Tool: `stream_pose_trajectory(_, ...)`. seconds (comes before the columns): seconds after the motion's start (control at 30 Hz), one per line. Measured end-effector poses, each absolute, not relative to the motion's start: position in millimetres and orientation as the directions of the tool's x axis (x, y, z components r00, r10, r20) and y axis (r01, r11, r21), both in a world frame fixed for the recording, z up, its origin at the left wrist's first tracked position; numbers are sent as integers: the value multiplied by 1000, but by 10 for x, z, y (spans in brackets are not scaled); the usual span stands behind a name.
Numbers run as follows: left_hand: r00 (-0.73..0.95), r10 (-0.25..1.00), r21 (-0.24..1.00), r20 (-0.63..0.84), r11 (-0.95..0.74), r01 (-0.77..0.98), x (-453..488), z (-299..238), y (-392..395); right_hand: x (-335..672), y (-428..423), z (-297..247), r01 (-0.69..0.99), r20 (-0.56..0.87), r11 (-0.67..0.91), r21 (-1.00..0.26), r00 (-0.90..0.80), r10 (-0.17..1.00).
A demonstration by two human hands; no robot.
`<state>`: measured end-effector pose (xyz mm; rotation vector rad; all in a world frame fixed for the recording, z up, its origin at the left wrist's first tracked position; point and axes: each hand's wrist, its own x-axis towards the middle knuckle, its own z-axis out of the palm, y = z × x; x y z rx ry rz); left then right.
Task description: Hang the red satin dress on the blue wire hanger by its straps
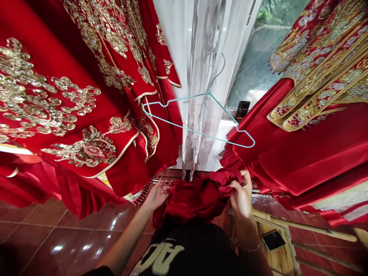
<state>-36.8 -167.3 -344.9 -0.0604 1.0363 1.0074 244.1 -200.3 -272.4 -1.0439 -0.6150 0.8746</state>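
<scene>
So, from the head camera, a bunched red satin garment (195, 199) sits between the two hands, gathered just in front of the person's black T-shirt (184, 249). The right hand (241, 195) is closed on its upper fold, fingers and thumb pinching the cloth. The left hand (156, 195) lies against the garment's other side with its fingers spread, though whether it is actually clamping, I can't tell. A beaded bracelet (245, 249) circles the right wrist.

Straight ahead of the grip and well above it, a pale blue wire hanger (198, 119) hangs apart from the hands, in front of a sheer white curtain (207, 96). Gold-embroidered red robes (71, 107) hang on the left of the grip, and another (310, 126) on its right. Past the hanger, a phone (243, 110) stands by the window. Below the right hand, a second phone (273, 240) lies on a wooden chair (276, 253), and brown floor tiles (57, 230) spread below the left.
</scene>
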Motion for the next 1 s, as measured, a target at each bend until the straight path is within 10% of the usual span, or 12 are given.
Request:
stream_pose_trajectory(0.17,323,840,577,-436,536,-616,168,-3057,-1875,2295,-2017,-2638,-392,2,197,-899,446,895)
stream_pose_trajectory(0.37,233,972,986,38,2,-168,829,-3064,-1909,2055,-2111,-2533,-497,-3,137,-857,270,963)
stream_pose_trajectory(0.57,462,887,999,26,-10,-37,775,-3125,-1790,2018,-2153,-2602,-581,-20,103,-807,201,979)
stream_pose_trajectory(0.77,343,936,995,-75,92,-33,654,-3238,-1777,2057,-2150,-2626,-555,-16,94,-826,190,982)
stream_pose_trajectory(1.0,318,936,964,-153,212,-159,351,-3048,-1755,2402,-1997,-2995,-253,32,119,-960,323,946)
